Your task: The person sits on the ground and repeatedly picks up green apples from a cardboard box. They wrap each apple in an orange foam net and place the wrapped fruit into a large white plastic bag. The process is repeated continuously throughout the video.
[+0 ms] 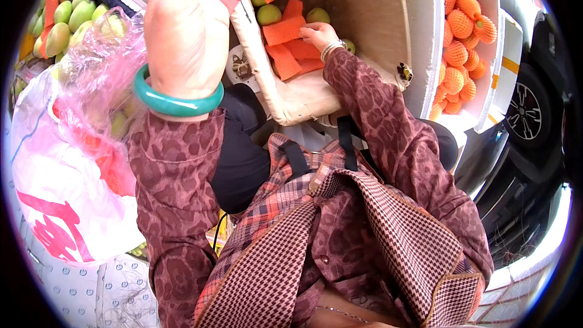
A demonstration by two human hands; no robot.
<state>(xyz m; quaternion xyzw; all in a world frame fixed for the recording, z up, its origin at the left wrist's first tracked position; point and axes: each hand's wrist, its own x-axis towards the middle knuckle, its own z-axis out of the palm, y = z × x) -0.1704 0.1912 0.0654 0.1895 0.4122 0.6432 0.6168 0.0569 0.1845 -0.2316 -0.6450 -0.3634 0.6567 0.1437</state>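
My left hand (pixel 189 41), with a green bangle (pixel 177 100) at its wrist, is raised at the upper left. Its palm shows and its fingers are apart, partly cut off by the top edge; nothing is seen in it. My right hand (pixel 319 35) reaches into a cloth-lined bin (pixel 373 4). Its fingertips pinch the edge of a flat orange foam net sleeve (pixel 284 30). More orange foam sleeves (pixel 284 61) lie beneath. Green apples (pixel 268 14) are scattered around them, one green apple (pixel 318 15) just beyond my right hand.
Right of the bin, a white foam box (pixel 483 61) holds several fruits in orange foam nets (pixel 460 23). A parked car's wheel (pixel 524 109) stands farther right. On the left are green mangoes (pixel 82 14), pink plastic film (pixel 100 59) and a white plastic bag (pixel 68 182).
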